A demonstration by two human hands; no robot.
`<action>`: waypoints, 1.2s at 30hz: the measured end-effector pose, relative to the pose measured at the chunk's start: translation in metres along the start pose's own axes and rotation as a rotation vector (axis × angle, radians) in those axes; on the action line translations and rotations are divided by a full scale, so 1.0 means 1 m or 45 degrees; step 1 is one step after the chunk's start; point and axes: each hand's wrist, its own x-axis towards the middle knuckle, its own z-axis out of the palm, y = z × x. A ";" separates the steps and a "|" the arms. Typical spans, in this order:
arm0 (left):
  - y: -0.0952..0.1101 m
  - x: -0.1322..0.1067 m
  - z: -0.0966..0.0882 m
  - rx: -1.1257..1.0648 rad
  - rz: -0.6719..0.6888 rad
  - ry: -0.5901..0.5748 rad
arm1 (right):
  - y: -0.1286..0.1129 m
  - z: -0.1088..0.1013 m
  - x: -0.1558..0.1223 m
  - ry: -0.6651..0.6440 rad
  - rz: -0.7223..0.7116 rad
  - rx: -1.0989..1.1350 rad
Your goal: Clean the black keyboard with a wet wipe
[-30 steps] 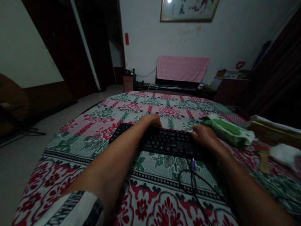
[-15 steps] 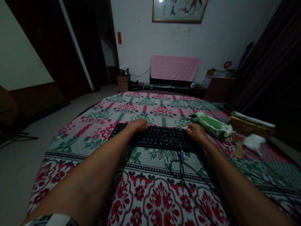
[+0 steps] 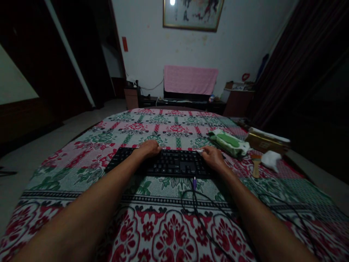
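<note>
A black keyboard [image 3: 174,163] lies flat on the patterned cloth, its dark cable with a purple plug [image 3: 194,183] trailing toward me. Over the keyboard's left half, my left hand [image 3: 149,148] has its fingers curled down at the far edge; the fingertips are partly hidden. Near the far right corner, my right hand [image 3: 214,157] is closed, with a small white piece, seemingly a wipe [image 3: 200,151], at its thumb and fingers. To the right lie a green-and-white wipes pack [image 3: 229,142], a wooden-handled brush [image 3: 255,168] and a crumpled white wad [image 3: 271,160].
A gold box [image 3: 268,142] with white on top stands at the right, beyond the brush. Loops of black cable [image 3: 207,227] cross the flowered tablecloth [image 3: 174,240] in front of me. Against the far wall, a pink cloth [image 3: 191,80] hangs over a dark screen.
The whole scene has shifted left in view as my head turned right. Both hands keep about the same places on the keyboard.
</note>
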 end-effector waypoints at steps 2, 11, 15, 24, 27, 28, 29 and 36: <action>0.014 0.001 0.002 -0.049 0.117 0.081 | 0.001 0.000 0.000 0.062 -0.042 0.009; 0.045 0.005 0.016 -0.158 0.236 0.171 | -0.003 0.000 -0.004 0.195 -0.193 -0.093; 0.041 0.006 0.018 -0.178 0.258 0.187 | -0.008 0.006 0.005 0.104 -0.183 -0.153; 0.040 0.009 0.017 -0.178 0.237 0.197 | -0.010 0.006 0.010 0.013 -0.267 -0.162; 0.039 0.013 0.018 -0.193 0.223 0.185 | -0.015 0.005 0.007 -0.048 -0.289 -0.221; 0.039 0.014 0.018 -0.197 0.215 0.189 | -0.017 0.005 0.006 -0.076 -0.298 -0.248; 0.039 0.015 0.019 -0.200 0.209 0.190 | -0.019 0.005 0.005 -0.099 -0.309 -0.273; 0.034 0.017 0.021 -0.250 0.271 0.207 | -0.020 0.003 0.003 -0.189 -0.322 -0.381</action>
